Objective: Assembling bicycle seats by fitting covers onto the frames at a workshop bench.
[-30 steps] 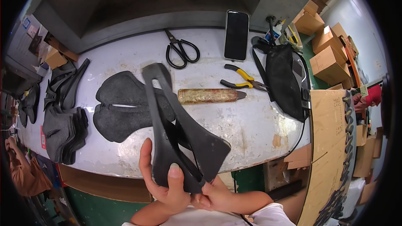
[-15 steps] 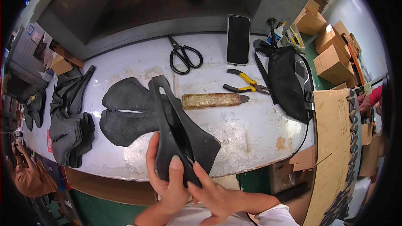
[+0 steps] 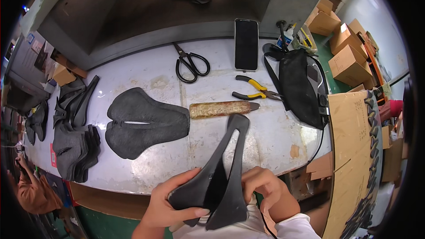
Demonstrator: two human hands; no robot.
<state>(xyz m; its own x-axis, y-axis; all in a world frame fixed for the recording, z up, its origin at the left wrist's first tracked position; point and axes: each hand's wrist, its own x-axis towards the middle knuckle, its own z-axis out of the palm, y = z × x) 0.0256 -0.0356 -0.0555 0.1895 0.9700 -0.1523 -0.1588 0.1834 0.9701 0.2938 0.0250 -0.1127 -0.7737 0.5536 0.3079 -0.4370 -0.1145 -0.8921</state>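
Observation:
A black bicycle saddle shell (image 3: 229, 199) is tilted above the bench's near edge, its narrow slotted nose pointing away from me. My left hand (image 3: 170, 199) grips the wide end at the left, thumb across the front and fingers round the edge. My right hand (image 3: 268, 190) is closed, its bent fingers against the shell's right edge, with some fingertips hidden. Beyond lies a flat black saddle-shaped cover (image 3: 166, 124) with a slit, its narrow end beside a tape-wrapped tool (image 3: 221, 109) with a dark tip.
Scissors (image 3: 189, 64), a phone (image 3: 246, 44), yellow-and-black pliers (image 3: 256, 89) and a black pouch (image 3: 299, 88) lie farther back. Stacked black covers (image 3: 77, 152) and more shells (image 3: 84, 102) stand at the left. A grey cabinet (image 3: 168, 35) borders the bench's back; cardboard (image 3: 347, 150) stands right.
The shell has swung from over the flat cover toward me and to the right, uncovering the cover's narrow end. My left hand shifted to its left side, my right hand to its right edge.

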